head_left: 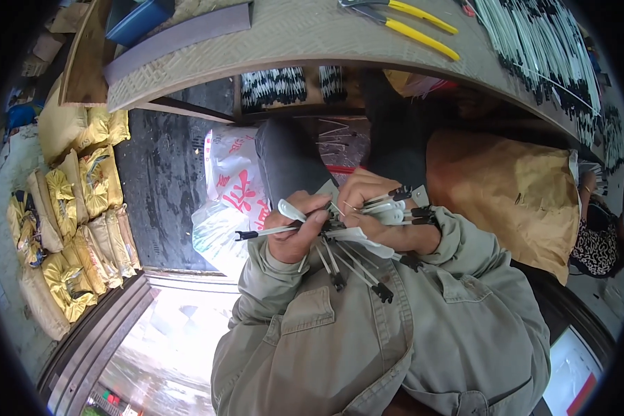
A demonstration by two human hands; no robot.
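Note:
Both hands meet in front of my chest, above my lap. My left hand [295, 239] is closed, thumb against fingers, on a thin white rod with a black clip-like end [246, 236] that sticks out to the left. A white rounded plastic tab [291, 211] shows at its fingertips. My right hand [367, 188] is wrapped round a bunch of similar white rods with black ends [381, 292], which fan out below and to the right. White flat tabs [367, 239] lie among them. A thin wire-like piece runs between the fingertips; its exact shape is hidden.
Ahead is a worktable [270, 52] with yellow-handled pliers [423, 28], a blue bin [140, 21] and a heap of white rods [534, 52]. Wrapped yellow packages [69, 208] stand at left. A white plastic bag [225, 166] and brown paper sack [499, 194] flank my legs.

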